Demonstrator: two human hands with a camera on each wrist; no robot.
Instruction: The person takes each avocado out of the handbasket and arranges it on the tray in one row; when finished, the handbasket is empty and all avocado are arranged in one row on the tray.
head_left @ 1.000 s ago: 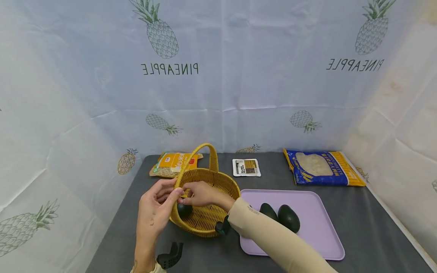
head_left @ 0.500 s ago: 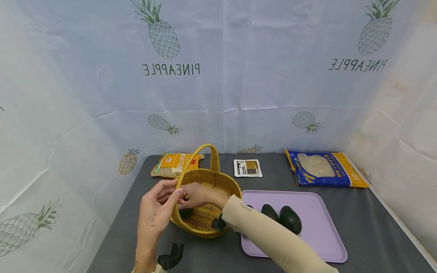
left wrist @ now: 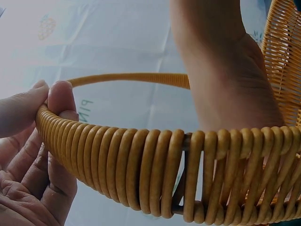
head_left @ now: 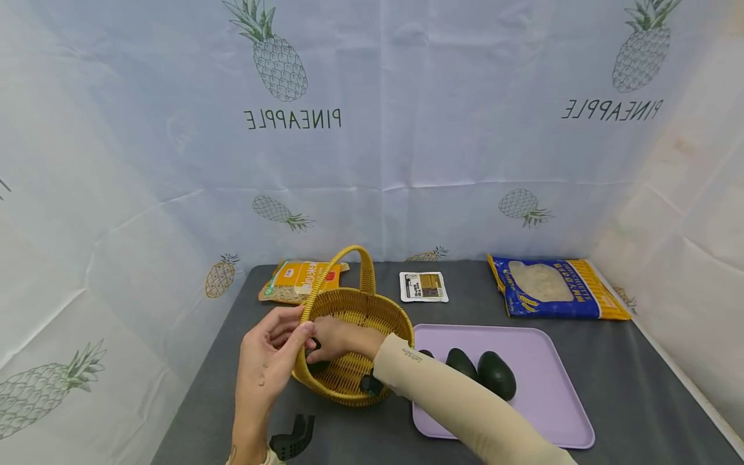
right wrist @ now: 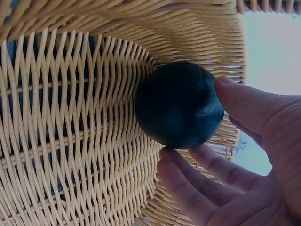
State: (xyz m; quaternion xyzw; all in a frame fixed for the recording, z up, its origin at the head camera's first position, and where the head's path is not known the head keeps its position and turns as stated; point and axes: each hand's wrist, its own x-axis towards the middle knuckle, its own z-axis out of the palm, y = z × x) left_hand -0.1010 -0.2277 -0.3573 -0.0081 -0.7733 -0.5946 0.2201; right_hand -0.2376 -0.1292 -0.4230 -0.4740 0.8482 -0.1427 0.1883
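A yellow woven basket [head_left: 392,314] with an arched handle [left wrist: 101,155] stands on the dark table. My left hand [head_left: 268,355] pinches the left side of that handle between thumb and fingers. Inside the basket, my right hand [head_left: 334,337] holds a dark green avocado [right wrist: 178,106] against the woven wall, thumb on one side and fingertips on the other. In the head view the avocado is mostly hidden behind the hands and handle. Several avocados lie on a light purple tray [head_left: 546,394] to the right, among them a large one [head_left: 496,376], partly covered by the right sleeve.
Behind the basket lies an orange food bag [head_left: 299,279]. A small white packet [head_left: 423,287] sits at the back middle, and a blue and yellow bag [head_left: 558,289] at the back right. A pineapple-printed cloth [head_left: 407,142] surrounds the table.
My right hand has moved a little lower in the basket, onto the avocado. My left hand keeps its grip on the handle. The head view has shifted slightly.
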